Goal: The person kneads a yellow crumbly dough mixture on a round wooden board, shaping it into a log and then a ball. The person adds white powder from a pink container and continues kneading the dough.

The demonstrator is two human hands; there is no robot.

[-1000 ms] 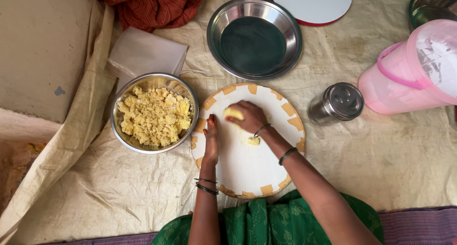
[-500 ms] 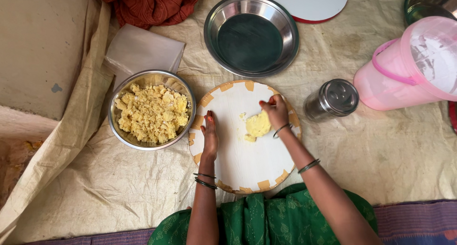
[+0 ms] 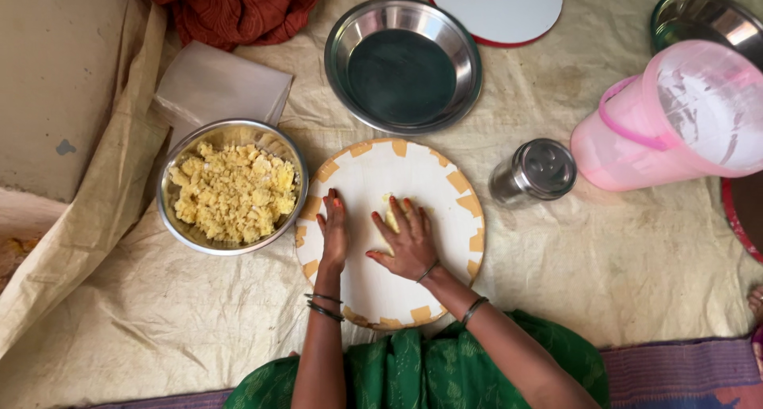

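Note:
A round white board [image 3: 373, 282] with orange marks round its rim lies on the sheet in front of me. My right hand [image 3: 408, 239] presses flat, fingers spread, on a small piece of yellow dough [image 3: 390, 216] near the board's middle; most of the dough is hidden under the palm. My left hand [image 3: 333, 232] rests flat on the board's left part, fingers together, holding nothing. A steel bowl [image 3: 176, 217] full of crumbly yellow dough [image 3: 232, 193] stands just left of the board.
Behind the board is an empty steel plate [image 3: 404, 64] and a white round lid [image 3: 497, 5]. A small steel tin [image 3: 534, 171] stands right of the board, with a pink plastic jug [image 3: 675, 120] beyond. Folded white paper [image 3: 222, 86] and red cloth [image 3: 230, 7] lie at back left.
My right hand slid from the board's right side back toward the middle, and the dough piece is now mostly covered by the palm. My left hand stayed on the board's left part.

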